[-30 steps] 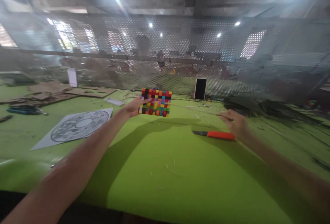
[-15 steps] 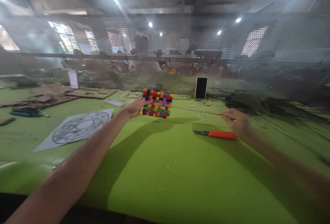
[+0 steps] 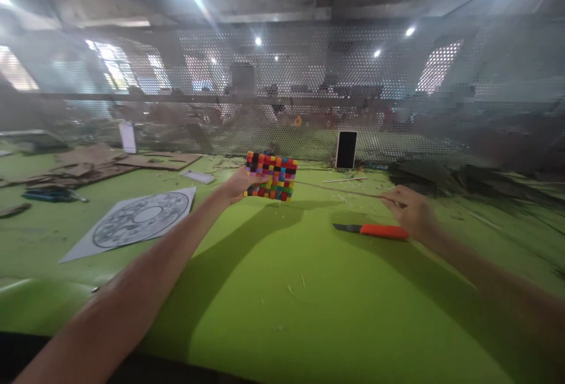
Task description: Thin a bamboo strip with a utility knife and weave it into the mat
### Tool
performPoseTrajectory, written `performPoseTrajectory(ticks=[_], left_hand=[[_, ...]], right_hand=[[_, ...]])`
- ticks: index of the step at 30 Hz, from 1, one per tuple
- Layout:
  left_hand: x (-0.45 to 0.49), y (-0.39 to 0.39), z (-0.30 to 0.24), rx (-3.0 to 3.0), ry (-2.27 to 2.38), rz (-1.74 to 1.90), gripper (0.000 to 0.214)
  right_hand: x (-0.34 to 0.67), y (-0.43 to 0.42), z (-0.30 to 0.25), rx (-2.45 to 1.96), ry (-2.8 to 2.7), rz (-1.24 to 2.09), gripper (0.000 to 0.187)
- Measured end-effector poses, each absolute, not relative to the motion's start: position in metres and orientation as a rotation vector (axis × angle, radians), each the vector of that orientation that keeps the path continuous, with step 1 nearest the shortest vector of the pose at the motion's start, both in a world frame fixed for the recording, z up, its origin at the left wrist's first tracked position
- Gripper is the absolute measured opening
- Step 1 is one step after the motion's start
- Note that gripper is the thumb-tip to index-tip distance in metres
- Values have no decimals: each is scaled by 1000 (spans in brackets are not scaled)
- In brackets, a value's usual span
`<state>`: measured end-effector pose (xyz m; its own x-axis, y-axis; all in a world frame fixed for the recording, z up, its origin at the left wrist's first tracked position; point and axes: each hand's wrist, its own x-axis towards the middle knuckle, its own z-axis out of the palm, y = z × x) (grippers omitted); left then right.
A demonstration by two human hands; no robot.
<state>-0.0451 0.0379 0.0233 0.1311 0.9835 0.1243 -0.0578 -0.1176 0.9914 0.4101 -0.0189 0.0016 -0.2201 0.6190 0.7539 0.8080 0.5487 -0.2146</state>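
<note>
My left hand (image 3: 241, 184) grips the left edge of a block of small multicoloured cubes (image 3: 272, 175), held upright above the green table (image 3: 282, 290). My right hand (image 3: 408, 209) pinches the end of a thin wooden stick (image 3: 339, 189). The stick runs leftward from my fingers to the right side of the cube block. Just below my right hand an orange-handled knife (image 3: 375, 230) lies flat on the table.
A printed sheet with a round pattern (image 3: 136, 222) lies at the left. Cardboard pieces (image 3: 110, 160) and a blue tool (image 3: 48, 194) sit at the far left. A dark phone (image 3: 346, 149) and a white phone (image 3: 128, 136) lean against the perforated screen. Dark scraps (image 3: 441, 175) lie at the right.
Both hands and the cube block have barely shifted. The block sits slightly higher and further right in view, and the view has tilted a little.
</note>
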Motion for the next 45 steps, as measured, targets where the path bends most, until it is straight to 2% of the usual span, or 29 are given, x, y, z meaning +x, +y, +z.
performPoseTrajectory(ticks=[23, 30, 37, 41, 45], left_hand=[[-4, 20, 26, 1370, 1035, 1326, 44], [42, -27, 29, 1373, 955, 1209, 37], [69, -58, 18, 1294, 975, 1107, 45], [75, -65, 11, 1286, 1123, 1148, 42], [83, -79, 11, 1251, 1080, 1175, 37]], right_hand=[[390, -29, 6, -1124, -2088, -226, 23], [350, -66, 17, -1190, -2181, -252, 35], [338, -78, 16, -1248, -2170, -155, 48], [327, -87, 15, -1281, -2085, -143, 48], [317, -94, 17, -1347, -1969, -53, 50]])
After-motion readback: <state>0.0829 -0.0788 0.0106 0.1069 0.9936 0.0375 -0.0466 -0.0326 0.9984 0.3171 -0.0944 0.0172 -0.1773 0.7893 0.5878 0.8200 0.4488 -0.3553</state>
